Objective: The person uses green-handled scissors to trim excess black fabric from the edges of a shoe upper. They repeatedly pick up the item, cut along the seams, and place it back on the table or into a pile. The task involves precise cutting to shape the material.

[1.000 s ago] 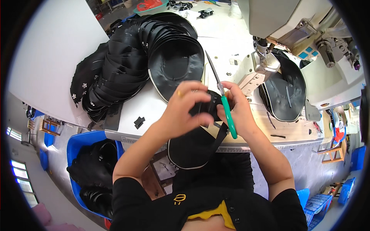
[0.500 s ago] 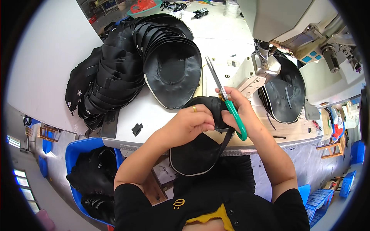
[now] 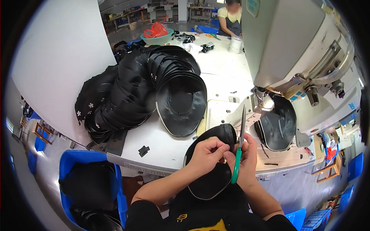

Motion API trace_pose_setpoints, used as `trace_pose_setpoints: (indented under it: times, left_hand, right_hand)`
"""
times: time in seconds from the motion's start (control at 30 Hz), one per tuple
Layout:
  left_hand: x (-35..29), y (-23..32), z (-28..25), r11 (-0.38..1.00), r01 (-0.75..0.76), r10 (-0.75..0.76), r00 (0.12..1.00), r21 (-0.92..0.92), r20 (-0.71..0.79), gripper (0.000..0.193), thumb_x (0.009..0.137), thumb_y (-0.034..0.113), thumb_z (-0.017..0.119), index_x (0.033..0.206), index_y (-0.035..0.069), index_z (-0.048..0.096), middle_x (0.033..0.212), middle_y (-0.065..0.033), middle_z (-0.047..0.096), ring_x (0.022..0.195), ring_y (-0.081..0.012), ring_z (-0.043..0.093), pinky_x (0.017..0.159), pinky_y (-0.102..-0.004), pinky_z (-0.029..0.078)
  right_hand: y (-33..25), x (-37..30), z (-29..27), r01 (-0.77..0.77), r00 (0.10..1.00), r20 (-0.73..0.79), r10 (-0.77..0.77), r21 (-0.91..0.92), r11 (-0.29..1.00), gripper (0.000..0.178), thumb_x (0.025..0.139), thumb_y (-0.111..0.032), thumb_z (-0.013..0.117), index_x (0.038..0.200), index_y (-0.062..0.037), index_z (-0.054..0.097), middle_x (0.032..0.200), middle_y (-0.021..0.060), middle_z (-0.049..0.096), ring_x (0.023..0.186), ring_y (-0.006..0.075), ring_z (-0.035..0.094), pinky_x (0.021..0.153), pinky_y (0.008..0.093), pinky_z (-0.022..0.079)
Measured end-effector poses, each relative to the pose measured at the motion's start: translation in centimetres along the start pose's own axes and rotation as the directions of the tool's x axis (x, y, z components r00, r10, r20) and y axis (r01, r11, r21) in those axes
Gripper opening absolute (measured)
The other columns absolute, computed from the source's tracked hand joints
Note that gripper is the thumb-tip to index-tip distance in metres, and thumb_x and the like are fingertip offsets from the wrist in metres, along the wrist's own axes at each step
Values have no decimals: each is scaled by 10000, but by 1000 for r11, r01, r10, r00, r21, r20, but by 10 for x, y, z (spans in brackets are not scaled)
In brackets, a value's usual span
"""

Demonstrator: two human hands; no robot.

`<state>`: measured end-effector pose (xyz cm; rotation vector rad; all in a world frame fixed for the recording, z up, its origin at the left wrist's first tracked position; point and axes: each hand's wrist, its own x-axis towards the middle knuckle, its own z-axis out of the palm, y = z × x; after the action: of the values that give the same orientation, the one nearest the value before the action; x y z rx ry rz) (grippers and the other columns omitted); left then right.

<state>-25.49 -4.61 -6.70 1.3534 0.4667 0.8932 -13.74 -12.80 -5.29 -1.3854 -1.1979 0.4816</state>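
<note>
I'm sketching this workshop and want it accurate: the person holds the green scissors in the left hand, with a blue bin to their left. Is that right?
Not quite: the green scissors are in the right hand, not the left, as the head view shows. The blue bin is indeed to the person's left.

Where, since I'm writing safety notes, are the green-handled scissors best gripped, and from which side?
Grip the scissors by the green handle, approaching from the near right side. That seems safest: the long blades point to the far side, and the handle lies in the right hand.
</note>
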Motion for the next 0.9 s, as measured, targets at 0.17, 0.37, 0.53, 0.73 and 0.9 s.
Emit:
trace_pose_setpoints:
  times: [0.17, 0.37, 0.53, 0.73, 0.9]
  left_hand:
    - [-7, -13, -6, 856, 219, -231, 972, -468, 33, 182, 914, 179, 603, 840, 16, 636, 702, -20, 605, 570, -83, 549, 547, -212, 458]
    - [-7, -4, -1, 960, -188, 218, 967, 208, -132, 86, 841, 78, 666, 808, 0, 683, 731, -22, 573, 670, -96, 514, 590, -230, 394]
    - [-7, -10, 2, 978, -187, 202, 959, 91, -198, 81, 838, 72, 666, 801, 3, 683, 723, -35, 586, 678, -114, 534, 592, -242, 412]
    - [-4, -6, 0, 866, -275, 368, 916, 417, -161, 62, 831, 60, 651, 853, 2, 651, 800, -74, 575, 691, -161, 559, 592, -258, 436]
    - [-9, 5, -16, 721, -426, 496, 868, 546, 23, 261, 775, 8, 681, 1030, 24, 627, 983, -103, 559, 803, -221, 579, 676, -298, 490]
  right_hand:
    - [0, 3, 8, 7, 999, 34, -12, 141, 990, 586, 792, 19, 668, 1289, -35, 362, 868, 56, 526, 668, 87, 524, 611, 217, 456]
    - [9, 7, 11, -102, 994, -42, 104, 28, 994, 607, 754, 99, 588, 1295, -36, 348, 891, 52, 514, 752, 84, 522, 636, 207, 449]
    - [0, 3, 21, 37, 997, -67, -33, 58, 998, 566, 761, 97, 595, 1263, -29, 367, 912, 58, 518, 750, 82, 521, 635, 198, 439]
    - [7, 10, 20, 9, 999, -32, -6, 94, 996, 523, 781, 89, 595, 1238, -37, 373, 922, 57, 527, 764, 79, 534, 633, 199, 458]
    - [1, 11, 20, -44, 998, -23, 53, 281, 959, 518, 784, 98, 589, 1233, -43, 372, 893, 49, 540, 753, 74, 545, 634, 209, 490]
